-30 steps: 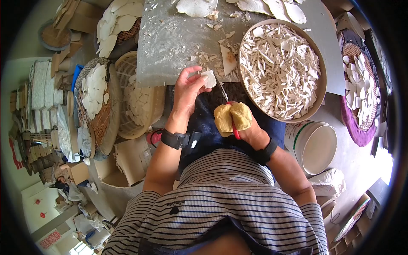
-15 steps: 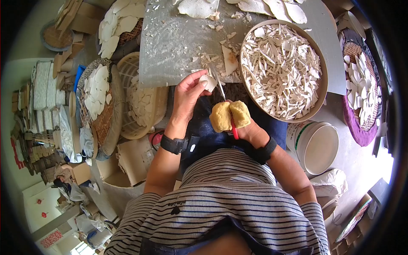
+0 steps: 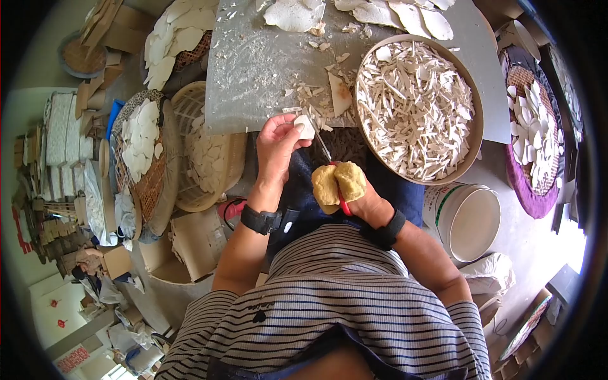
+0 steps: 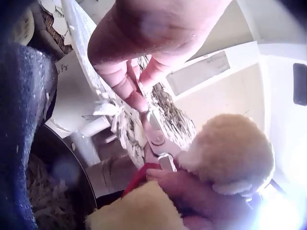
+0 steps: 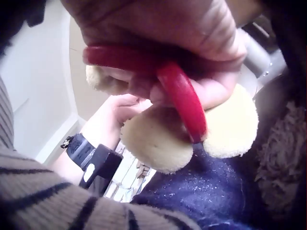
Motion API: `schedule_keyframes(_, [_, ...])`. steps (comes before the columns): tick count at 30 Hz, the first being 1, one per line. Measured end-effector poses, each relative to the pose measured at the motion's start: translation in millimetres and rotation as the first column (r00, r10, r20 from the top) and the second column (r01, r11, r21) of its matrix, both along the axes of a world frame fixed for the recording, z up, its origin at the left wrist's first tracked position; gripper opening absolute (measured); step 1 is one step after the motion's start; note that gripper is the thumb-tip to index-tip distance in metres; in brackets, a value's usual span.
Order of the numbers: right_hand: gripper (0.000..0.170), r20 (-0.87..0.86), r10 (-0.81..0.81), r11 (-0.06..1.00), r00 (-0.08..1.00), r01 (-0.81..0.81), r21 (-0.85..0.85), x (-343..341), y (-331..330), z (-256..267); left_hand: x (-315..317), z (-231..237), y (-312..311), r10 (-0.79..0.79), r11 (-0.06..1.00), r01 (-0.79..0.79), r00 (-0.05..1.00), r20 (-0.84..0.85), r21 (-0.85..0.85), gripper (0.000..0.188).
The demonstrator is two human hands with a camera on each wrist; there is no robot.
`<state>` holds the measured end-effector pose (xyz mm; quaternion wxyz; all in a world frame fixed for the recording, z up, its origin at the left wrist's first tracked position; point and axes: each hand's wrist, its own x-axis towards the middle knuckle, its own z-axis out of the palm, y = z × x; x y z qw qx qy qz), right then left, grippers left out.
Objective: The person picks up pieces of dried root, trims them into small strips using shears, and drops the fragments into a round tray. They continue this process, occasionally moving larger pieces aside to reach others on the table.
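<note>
In the head view my left hand pinches a small flat white piece between thumb and fingers, just past the table's near edge. My right hand grips scissors with red handles, and their blades point up beside the white piece. Thick yellow foam pads wrap the fingers and partly hide the handles. From the left wrist, the scissors' pivot shows close below the left fingertips. What the blades' tips touch is hidden there by the fingers.
A round tray heaped with white strips overhangs the grey table at right. Large white sheets lie at its far side. Baskets of flat pieces stand left, with a white bucket at lower right.
The left hand and white piece have dropped slightly towards the body, and the piece is turned differently. The scissors rose alongside it half a second ago and now sit lower.
</note>
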<state>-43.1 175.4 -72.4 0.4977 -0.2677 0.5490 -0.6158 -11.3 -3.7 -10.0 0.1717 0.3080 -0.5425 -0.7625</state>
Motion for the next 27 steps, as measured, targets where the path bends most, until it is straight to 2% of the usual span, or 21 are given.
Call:
schedule_keyframes(1, [0.029, -0.058, 0.004, 1.0, 0.998, -0.004, 0.005, 0.6, -1.9, 2.1, 3.4, 0.9, -2.8, -0.024, 1.0, 0.024, 1.0, 0.001, -0.007, 0.027])
schedule_keyframes(2, [0.027, -0.228, 0.026, 1.0, 0.973, -0.025, 0.007, -0.6, -1.7, 5.7, 8.5, 3.6, -10.6, -0.048, 0.999, 0.048, 0.999, 0.001, -0.015, 0.026])
schedule_keyframes(4, [0.025, -0.551, 0.041, 0.999, 0.834, -0.034, 0.023, -5.3, -4.9, 27.5, 23.4, 14.0, -37.1, -0.055, 0.997, 0.055, 0.999, 0.003, -0.045, 0.027])
schedule_keyframes(5, [0.024, -0.528, -0.034, 0.999, 0.849, 0.008, -0.051, -4.8, -5.4, 29.1, 31.4, 26.4, -54.3, 0.035, 0.995, -0.031, 0.998, 0.047, -0.098, 0.029])
schedule_keyframes(6, [0.024, -0.498, -0.109, 0.991, 0.86, 0.053, -0.125, -4.7, -5.6, 30.2, 42.5, 35.4, -78.1, 0.088, 0.969, -0.069, 0.994, 0.071, -0.239, 0.029])
schedule_keyframes(7, [0.025, -0.455, -0.091, 0.992, 0.886, 0.039, -0.123, -7.1, -4.7, 33.9, 54.6, 34.7, -106.2, 0.208, 0.85, -0.095, 0.964, 0.166, -0.518, 0.026])
schedule_keyframes(8, [0.026, -0.409, -0.071, 0.992, 0.91, 0.022, -0.122, -9.7, -3.1, 39.0, 62.1, 31.6, -131.8, 0.27, 0.697, -0.098, 0.954, 0.133, -0.71, 0.026])
schedule_keyframes(10, [0.022, -0.308, -0.042, 0.985, 0.95, -0.013, -0.174, -6.6, -4.8, 40.2, 51.7, 55.8, -128.0, 0.362, 0.377, 0.002, 0.92, 0.149, -0.926, 0.023])
schedule_keyframes(12, [0.014, -0.21, -0.01, 0.96, 0.978, -0.049, -0.274, 1.5, -7.9, 37.4, 25.3, 49.7, -109.7, 0.09, 0.591, 0.088, 0.981, 0.174, -0.802, 0.023])
schedule_keyframes(13, [0.007, -0.244, 0.073, 0.986, 0.967, -0.106, -0.125, -1.6, -7.3, 62.6, 7.9, 43.2, -92.2, -0.035, 0.672, 0.17, 0.979, 0.199, -0.72, 0.021])
schedule_keyframes(14, [0.007, -0.238, 0.1, 0.99, 0.966, -0.12, -0.072, -1.9, -7.3, 72.4, -10.9, 36.1, -71.7, -0.163, 0.733, 0.258, 0.965, 0.205, -0.629, 0.02])
schedule_keyframes(16, [0.007, -0.223, 0.138, 0.99, 0.965, -0.134, 0.034, -3.2, -5.2, 81.8, -45.4, 24.7, -31.7, -0.251, 0.726, 0.425, 0.896, 0.367, -0.541, 0.019])
schedule_keyframes(18, [0.011, -0.166, 0.08, 0.996, 0.983, -0.084, -0.017, -5.2, 2.2, 81.2, -71.2, 18.7, -1.1, -0.109, 0.466, 0.554, 0.809, 0.577, -0.69, 0.019])
schedule_keyframes(20, [0.013, -0.055, 0.03, 1.0, 0.998, -0.03, -0.004, -9.7, 9.2, 84.2, -80.2, 6.8, 8.9, -0.042, 0.411, 0.512, 0.838, 0.545, -0.755, 0.02])
schedule_keyframes(21, [0.014, 0.226, -0.045, 0.999, 0.973, 0.047, -0.001, -8.7, 12.0, 79.7, -83.3, -0.4, 11.0, -0.013, 0.378, 0.492, 0.85, 0.527, -0.784, 0.02])
schedule_keyframes(23, [0.015, 0.348, -0.174, 0.981, 0.921, 0.192, -0.02, -11.4, 16.9, 64.9, -82.1, -13.4, -0.2, -0.197, 0.748, 0.368, 0.918, 0.345, -0.552, 0.018])
schedule_keyframes(24, [0.016, 0.409, -0.226, 0.966, 0.884, 0.258, -0.026, -12.2, 18.3, 54.2, -79.3, -14.7, -8.5, -0.241, 0.875, 0.312, 0.944, 0.226, -0.369, 0.018])
schedule_keyframes(25, [0.022, 0.68, -0.145, 0.917, 0.718, 0.355, -0.18, -12.2, 19.2, 35.1, -76.4, -5.0, -12.5, -0.227, 0.9, 0.303, 0.939, 0.256, -0.312, 0.016])
schedule_keyframes(26, [0.027, 0.41, -0.178, 0.933, 0.894, 0.286, -0.217, -13.2, 23.6, 14.9, -71.4, 2.6, -15.3, -0.216, 0.926, 0.275, 0.948, 0.232, -0.26, 0.015])
schedule_keyframes(27, [0.023, 0.589, -0.247, 0.912, 0.77, 0.39, -0.128, -11.3, 20.0, 23.6, -65.9, 9.2, -16.9, -0.186, 0.955, 0.225, 0.962, 0.197, -0.196, 0.017])
